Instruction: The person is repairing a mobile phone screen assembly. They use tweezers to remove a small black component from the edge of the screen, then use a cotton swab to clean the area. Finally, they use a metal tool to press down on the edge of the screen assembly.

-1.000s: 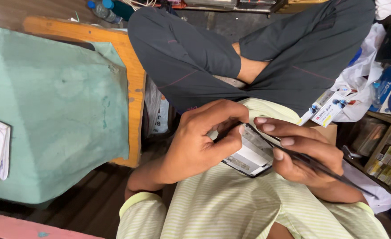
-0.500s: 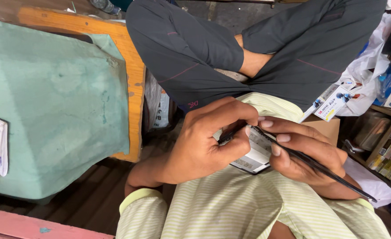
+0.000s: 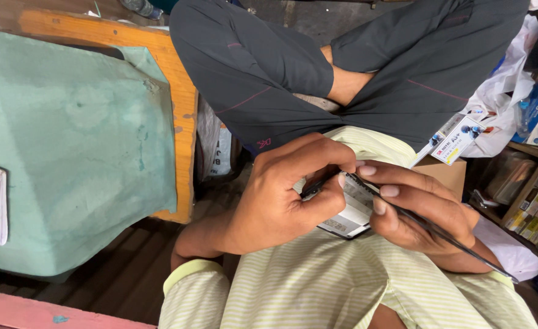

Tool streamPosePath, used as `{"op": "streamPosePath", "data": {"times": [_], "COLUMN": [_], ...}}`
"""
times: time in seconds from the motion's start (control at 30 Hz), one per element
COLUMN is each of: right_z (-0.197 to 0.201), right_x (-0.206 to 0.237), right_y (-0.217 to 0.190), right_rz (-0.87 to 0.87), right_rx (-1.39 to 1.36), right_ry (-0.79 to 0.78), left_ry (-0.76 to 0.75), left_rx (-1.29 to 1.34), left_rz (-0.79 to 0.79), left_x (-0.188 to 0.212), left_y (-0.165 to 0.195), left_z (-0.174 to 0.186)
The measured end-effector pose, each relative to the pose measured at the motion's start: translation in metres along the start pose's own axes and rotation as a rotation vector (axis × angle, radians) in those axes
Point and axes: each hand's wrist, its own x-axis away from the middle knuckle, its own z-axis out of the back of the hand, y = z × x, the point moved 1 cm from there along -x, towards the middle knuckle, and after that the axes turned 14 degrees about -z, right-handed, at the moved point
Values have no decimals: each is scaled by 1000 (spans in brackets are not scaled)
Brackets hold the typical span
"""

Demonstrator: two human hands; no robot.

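Left hand [image 3: 281,201] gripping phone [image 3: 348,213], right hand [image 3: 421,210] holding thin tool [image 3: 445,234] — slanting down-right

the left hand [image 3: 281,201] and right hand [image 3: 421,213] were hemmed in over the lap. ahead, another person's crossed legs [image 3: 269,67] blocked the way. to the left stood the bench [image 3: 177,109] under a green cloth [image 3: 68,152]; only a narrow dark gap lay between. shelves of small boxes [image 3: 534,207] crowded the right.

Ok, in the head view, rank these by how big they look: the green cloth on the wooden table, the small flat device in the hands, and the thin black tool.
1. Green cloth
2. Small flat device
3. Thin black tool, long but very slim
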Motion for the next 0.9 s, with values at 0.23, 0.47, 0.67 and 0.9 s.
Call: {"op": "streamPosePath", "data": {"times": [0.23, 0.47, 0.67, 0.9], "right_z": [2, 2, 0, 0], "right_x": [7, 6, 7, 8], "right_y": [7, 10, 10, 13], "right_rz": [0, 43, 39, 23], "right_rx": [-9, -20, -18, -78], "right_ry": [-7, -12, 9, -8], "left_ry": [3, -12, -13, -5], "left_rx": [16, 25, 43, 68], "left_rz": [2, 3, 15, 18], "left_x": [0, 0, -1, 0], "left_y": [0, -1, -1, -3], "left_z": [0, 0, 0, -2]}}
